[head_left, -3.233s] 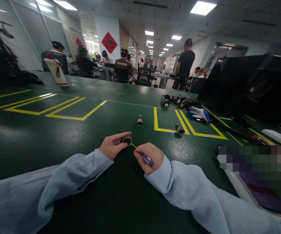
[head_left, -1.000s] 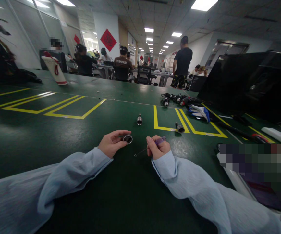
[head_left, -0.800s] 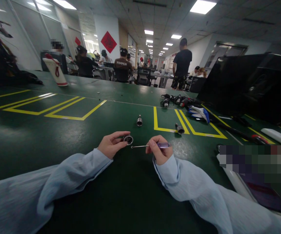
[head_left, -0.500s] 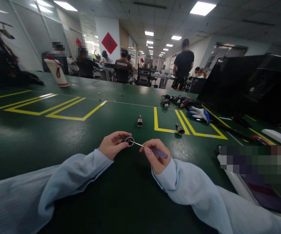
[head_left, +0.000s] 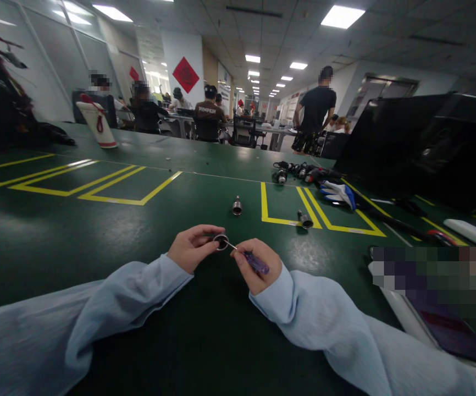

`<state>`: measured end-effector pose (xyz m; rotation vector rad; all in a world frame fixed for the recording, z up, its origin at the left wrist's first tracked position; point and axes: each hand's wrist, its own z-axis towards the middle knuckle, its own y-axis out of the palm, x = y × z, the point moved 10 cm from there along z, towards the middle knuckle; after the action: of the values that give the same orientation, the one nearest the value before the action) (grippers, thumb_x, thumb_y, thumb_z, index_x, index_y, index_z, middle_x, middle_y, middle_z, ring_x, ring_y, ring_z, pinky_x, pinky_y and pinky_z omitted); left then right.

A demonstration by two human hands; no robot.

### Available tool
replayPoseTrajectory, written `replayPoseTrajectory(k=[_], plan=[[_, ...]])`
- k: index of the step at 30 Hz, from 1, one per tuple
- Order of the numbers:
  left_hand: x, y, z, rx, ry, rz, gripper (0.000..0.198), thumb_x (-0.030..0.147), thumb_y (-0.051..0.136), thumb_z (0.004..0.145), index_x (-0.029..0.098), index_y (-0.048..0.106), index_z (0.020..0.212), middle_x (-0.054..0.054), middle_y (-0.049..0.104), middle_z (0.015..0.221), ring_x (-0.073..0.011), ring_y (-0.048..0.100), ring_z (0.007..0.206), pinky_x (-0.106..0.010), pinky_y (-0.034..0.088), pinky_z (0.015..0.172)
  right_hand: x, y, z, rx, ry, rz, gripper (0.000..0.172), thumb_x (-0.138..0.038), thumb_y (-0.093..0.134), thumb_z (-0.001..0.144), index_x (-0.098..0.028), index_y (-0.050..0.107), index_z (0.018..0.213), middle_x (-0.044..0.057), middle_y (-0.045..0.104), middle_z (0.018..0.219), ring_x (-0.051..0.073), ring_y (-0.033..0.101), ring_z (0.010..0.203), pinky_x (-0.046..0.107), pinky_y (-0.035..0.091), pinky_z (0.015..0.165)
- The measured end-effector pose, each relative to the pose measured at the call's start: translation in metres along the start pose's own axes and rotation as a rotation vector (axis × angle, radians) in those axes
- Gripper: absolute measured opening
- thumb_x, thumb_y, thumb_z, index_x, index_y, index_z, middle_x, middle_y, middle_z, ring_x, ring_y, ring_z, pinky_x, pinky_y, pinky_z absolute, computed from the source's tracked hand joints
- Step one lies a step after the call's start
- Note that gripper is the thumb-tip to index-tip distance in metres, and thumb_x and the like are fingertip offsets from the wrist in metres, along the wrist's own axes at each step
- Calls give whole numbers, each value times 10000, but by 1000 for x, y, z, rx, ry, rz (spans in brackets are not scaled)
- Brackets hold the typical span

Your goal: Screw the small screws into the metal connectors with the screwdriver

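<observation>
My left hand (head_left: 193, 248) is closed on a round metal cup-shaped part (head_left: 221, 242), its open rim turned toward my right hand. In my right hand (head_left: 258, 263) is a screwdriver (head_left: 256, 264) with a translucent purple handle, gripped with the thumb and fingers. Its thin shaft points left into the mouth of the cup-shaped part; the tip is hidden inside. On the table just beyond my hands stands a similar metal part (head_left: 237, 206) with a narrow stem on top. Another one (head_left: 304, 220) lies tilted by the yellow tape at right.
The green table (head_left: 205, 330) bears yellow tape outlines. A white and blue glove (head_left: 337, 193) and a heap of cabled metal parts (head_left: 299, 170) lie at back right. A tablet-like device (head_left: 448, 324) is at right, a paper cup (head_left: 99, 125) at far left. People sit and stand beyond.
My right hand has moved left, closer to the cup-shaped part, and the screwdriver shaft reaches deeper into it. My left hand has barely shifted.
</observation>
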<state>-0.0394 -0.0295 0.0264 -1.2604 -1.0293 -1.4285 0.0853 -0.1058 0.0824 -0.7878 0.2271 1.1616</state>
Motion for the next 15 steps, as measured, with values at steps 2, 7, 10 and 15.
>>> replayPoseTrajectory(k=[2, 7, 10, 15], plan=[[0, 0, 0, -6, 17, 9, 297, 166, 679, 553, 128, 615, 841, -48, 682, 844, -180, 648, 772, -293, 536, 747, -2, 0, 1, 3, -14, -5, 74, -160, 466, 769, -166, 540, 770, 45, 595, 709, 137, 545, 664, 274, 442, 633], [-1, -2, 1, 23, 8, 30, 303, 186, 685, 532, 121, 627, 823, -63, 687, 842, -196, 650, 763, -307, 541, 727, -8, 0, 1, -13, -45, -25, 86, -163, 458, 771, -150, 542, 759, 57, 594, 700, 139, 543, 663, 274, 442, 632], [2, -2, 0, 32, 9, 23, 298, 185, 688, 514, 122, 637, 801, -63, 688, 843, -195, 651, 760, -306, 539, 731, -10, 1, 1, -19, -61, -40, 84, -166, 456, 771, -156, 539, 760, 49, 592, 702, 134, 539, 662, 270, 442, 636], [5, -1, -1, 64, -17, 20, 273, 190, 690, 486, 123, 647, 747, -67, 692, 831, -197, 653, 739, -317, 538, 726, -11, 2, 1, -13, -97, -58, 83, -153, 454, 765, -156, 537, 760, 48, 594, 699, 132, 539, 654, 263, 441, 627]])
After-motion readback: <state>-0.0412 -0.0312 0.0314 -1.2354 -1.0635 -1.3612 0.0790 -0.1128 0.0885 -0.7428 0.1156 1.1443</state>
